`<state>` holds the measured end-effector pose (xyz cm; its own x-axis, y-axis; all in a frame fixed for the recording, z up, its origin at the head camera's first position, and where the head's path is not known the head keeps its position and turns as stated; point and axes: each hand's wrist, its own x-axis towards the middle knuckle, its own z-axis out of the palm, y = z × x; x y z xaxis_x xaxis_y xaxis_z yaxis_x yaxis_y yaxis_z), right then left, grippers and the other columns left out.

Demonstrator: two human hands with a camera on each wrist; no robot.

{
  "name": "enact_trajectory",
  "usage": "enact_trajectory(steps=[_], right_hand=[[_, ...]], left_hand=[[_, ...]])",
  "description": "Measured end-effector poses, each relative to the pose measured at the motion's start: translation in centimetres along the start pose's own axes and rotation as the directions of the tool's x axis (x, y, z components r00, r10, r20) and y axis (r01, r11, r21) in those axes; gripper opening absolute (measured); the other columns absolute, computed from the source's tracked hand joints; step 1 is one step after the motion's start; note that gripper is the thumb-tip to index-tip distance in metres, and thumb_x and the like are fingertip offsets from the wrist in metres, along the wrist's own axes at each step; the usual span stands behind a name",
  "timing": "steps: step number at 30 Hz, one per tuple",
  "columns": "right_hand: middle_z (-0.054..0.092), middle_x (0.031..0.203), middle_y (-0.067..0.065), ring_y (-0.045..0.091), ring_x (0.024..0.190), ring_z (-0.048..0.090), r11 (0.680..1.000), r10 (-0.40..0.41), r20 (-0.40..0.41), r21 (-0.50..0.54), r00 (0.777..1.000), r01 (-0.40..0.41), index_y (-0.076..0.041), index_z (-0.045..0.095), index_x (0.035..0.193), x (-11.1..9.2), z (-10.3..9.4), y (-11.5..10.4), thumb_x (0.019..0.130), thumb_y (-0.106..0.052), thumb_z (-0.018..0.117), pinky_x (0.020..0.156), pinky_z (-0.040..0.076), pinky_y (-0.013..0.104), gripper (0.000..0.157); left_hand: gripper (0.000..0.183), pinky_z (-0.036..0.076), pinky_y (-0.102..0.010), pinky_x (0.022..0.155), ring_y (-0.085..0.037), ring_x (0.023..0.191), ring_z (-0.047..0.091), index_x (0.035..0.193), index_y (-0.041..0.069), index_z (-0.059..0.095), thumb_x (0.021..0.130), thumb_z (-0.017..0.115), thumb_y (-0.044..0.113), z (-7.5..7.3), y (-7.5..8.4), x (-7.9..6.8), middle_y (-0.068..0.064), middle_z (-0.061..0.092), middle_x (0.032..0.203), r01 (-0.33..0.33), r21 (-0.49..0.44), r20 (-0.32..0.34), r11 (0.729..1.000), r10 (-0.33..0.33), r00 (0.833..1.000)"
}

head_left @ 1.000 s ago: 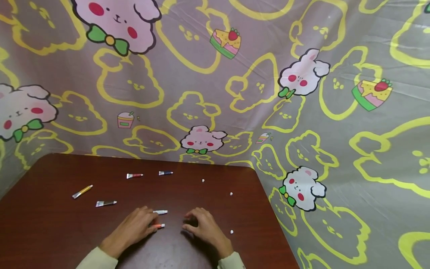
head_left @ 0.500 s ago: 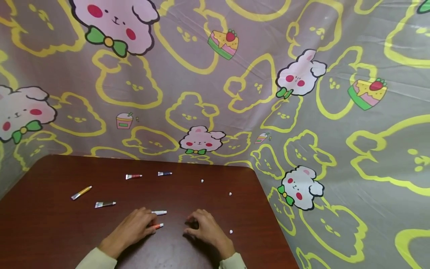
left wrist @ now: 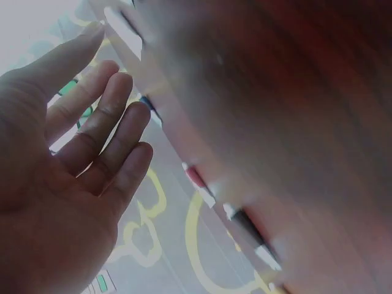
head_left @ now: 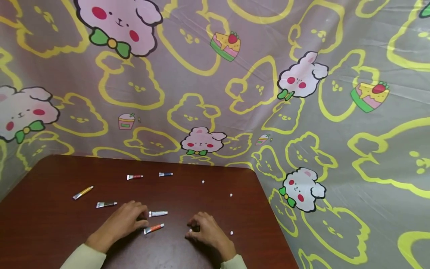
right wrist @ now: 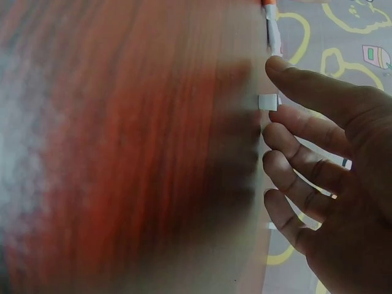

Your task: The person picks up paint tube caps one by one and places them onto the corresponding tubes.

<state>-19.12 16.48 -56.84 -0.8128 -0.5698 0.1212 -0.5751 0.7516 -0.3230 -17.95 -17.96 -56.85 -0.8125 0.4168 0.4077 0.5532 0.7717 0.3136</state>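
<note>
My left hand (head_left: 125, 216) is apart from the orange paint tube (head_left: 154, 228) and the white paint tube (head_left: 158, 214), just left of both. In the left wrist view its fingers are relaxed, with nothing between them. A small white cap (head_left: 190, 230) sits by the thumb and forefinger of my right hand (head_left: 208, 231). The right wrist view shows that cap (right wrist: 267, 102) in the gap between thumb and forefinger, the thumb clear of it. Whether the forefinger touches it, I cannot tell. The other right fingers are loosely bent.
Red (head_left: 135, 177), blue (head_left: 166, 174), yellow (head_left: 83, 192) and black (head_left: 106, 204) paint tubes lie farther back and left on the brown table (head_left: 181, 201). Small white caps (head_left: 231, 233) are spread along the right side. A patterned curtain (head_left: 201, 86) hangs behind.
My left hand has let go of the orange tube and drawn back left, uncovering both nearby tubes. The right hand has shifted slightly, and a white cap now shows by its thumb.
</note>
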Motion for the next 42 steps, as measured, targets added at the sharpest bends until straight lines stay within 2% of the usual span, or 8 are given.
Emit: enact_trajectory(steps=[6,14,19,24,30,36,42], right_hand=[[0.066,0.093,-0.011,-0.002,0.089,0.056,1.0,-0.009,-0.004,-0.028,1.0,0.008,-0.021,0.077,0.105,-0.2,0.0,0.0,0.087,-0.042,0.091,0.08,0.037,0.02,0.031],[0.07,0.085,-0.01,0.0,0.083,0.061,0.995,-0.09,-0.059,-0.055,0.994,0.086,-0.021,0.076,0.097,-0.3,0.2,0.2,0.088,-0.033,0.09,0.078,0.038,0.02,0.021],[0.069,0.083,-0.013,-0.002,0.083,0.06,0.995,-0.07,-0.047,-0.074,0.996,0.067,-0.021,0.076,0.095,-0.3,0.2,0.2,0.089,-0.032,0.089,0.08,0.039,0.021,0.018],[0.069,0.083,-0.012,-0.002,0.083,0.059,0.995,-0.061,-0.05,-0.077,0.997,0.057,-0.021,0.075,0.093,-0.2,0.2,0.2,0.09,-0.032,0.089,0.081,0.04,0.022,0.018],[0.07,0.083,-0.011,-0.003,0.082,0.058,0.994,-0.076,-0.064,-0.079,0.995,0.071,-0.021,0.075,0.091,-0.3,0.3,0.2,0.089,-0.031,0.09,0.08,0.04,0.022,0.018],[0.07,0.084,-0.012,-0.005,0.08,0.057,0.993,-0.082,-0.069,-0.085,0.994,0.076,-0.023,0.076,0.091,-0.3,0.5,0.1,0.089,-0.031,0.09,0.079,0.038,0.02,0.017],[0.071,0.084,-0.012,-0.005,0.081,0.057,0.995,-0.076,-0.079,-0.077,0.994,0.07,-0.022,0.074,0.091,-0.4,0.5,0.0,0.089,-0.031,0.089,0.079,0.037,0.019,0.018]], left_hand=[[0.029,0.054,-0.046,0.08,-0.018,0.086,0.063,0.092,0.022,0.071,0.079,0.096,0.028,-1.3,-1.4,-0.4,0.009,0.069,0.09,0.085,0.035,0.008,0.996,-0.085,0.996],[0.031,0.055,-0.051,0.08,-0.027,0.089,0.066,0.094,0.018,0.071,0.078,0.097,0.026,-2.9,-3.5,-1.0,0.002,0.071,0.093,0.127,0.049,-0.014,0.991,-0.126,0.992],[0.031,0.055,-0.057,0.084,-0.032,0.095,0.069,0.1,0.016,0.073,0.081,0.096,0.025,-4.4,-4.7,-1.3,-0.002,0.073,0.099,0.189,0.057,0.012,0.98,-0.19,0.982],[0.034,0.055,-0.06,0.086,-0.036,0.097,0.069,0.104,0.013,0.073,0.081,0.096,0.022,-5.4,-6.1,-1.6,-0.006,0.073,0.102,0.19,0.082,0.003,0.978,-0.191,0.982],[0.037,0.057,-0.056,0.081,-0.035,0.091,0.07,0.103,0.009,0.072,0.076,0.098,0.016,-5.5,-7.7,-2.1,-0.009,0.072,0.099,0.167,0.128,-0.046,0.978,-0.162,0.986],[0.036,0.058,-0.058,0.082,-0.036,0.091,0.07,0.104,0.008,0.074,0.077,0.097,0.013,-5.2,-8.7,-2.9,-0.011,0.071,0.099,0.191,0.129,-0.039,0.973,-0.188,0.981],[0.032,0.058,-0.057,0.081,-0.035,0.089,0.07,0.102,0.007,0.075,0.078,0.096,0.011,-4.9,-9.2,-3.2,-0.01,0.071,0.098,0.187,0.128,-0.04,0.974,-0.183,0.982]])
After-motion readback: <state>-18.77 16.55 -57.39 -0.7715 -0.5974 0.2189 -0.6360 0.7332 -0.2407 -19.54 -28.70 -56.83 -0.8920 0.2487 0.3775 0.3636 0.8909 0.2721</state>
